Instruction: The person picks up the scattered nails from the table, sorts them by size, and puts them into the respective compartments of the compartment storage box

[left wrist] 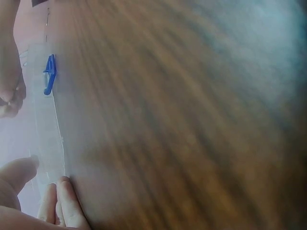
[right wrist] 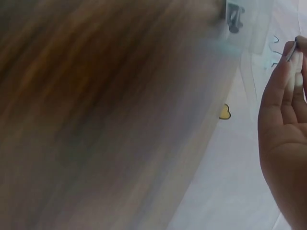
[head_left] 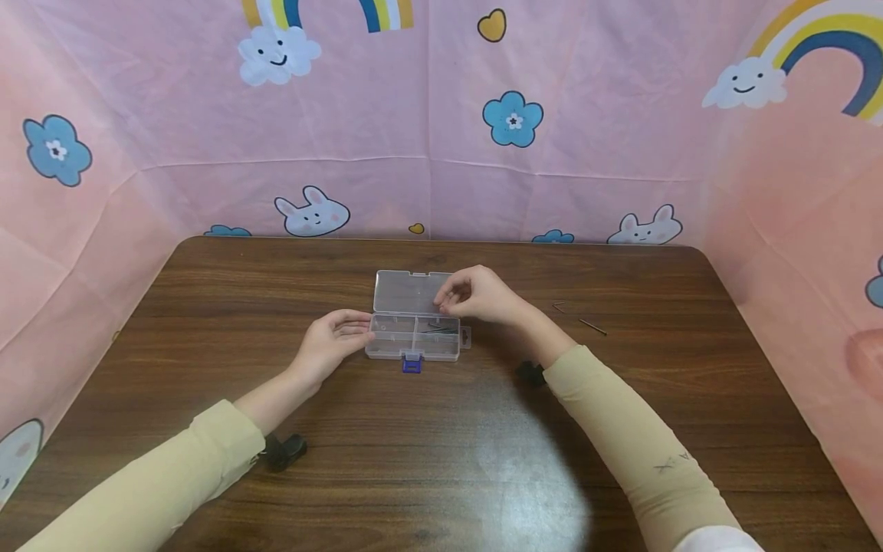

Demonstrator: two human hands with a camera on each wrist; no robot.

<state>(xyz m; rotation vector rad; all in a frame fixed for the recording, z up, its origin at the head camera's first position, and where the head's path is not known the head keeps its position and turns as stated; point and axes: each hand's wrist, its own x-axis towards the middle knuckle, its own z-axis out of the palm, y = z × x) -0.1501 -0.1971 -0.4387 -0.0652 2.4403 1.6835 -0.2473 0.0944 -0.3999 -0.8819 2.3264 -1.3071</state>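
A clear plastic compartment box [head_left: 392, 354] lies on the table with its lid [head_left: 403, 291] tipped back and a blue latch [head_left: 411, 363] at the front. My left hand [head_left: 329, 343] holds the box's left end between thumb and fingers. Over the right side, near the lid's hinge, my right hand [head_left: 483, 295] pinches a thin metal nail [right wrist: 292, 51] in its fingertips. Several similar nails [head_left: 441, 328] lie in the back right compartment. Two or so thin nails [head_left: 593, 326] lie on the table to the right of the hand.
The brown wood-grain table [head_left: 428, 460] has pink printed cloth [head_left: 441, 115] behind it and at both sides. A clear hanging tab [head_left: 466, 337] sticks out from the box's right end. Dark wrist devices [head_left: 284, 452] show below both wrists.
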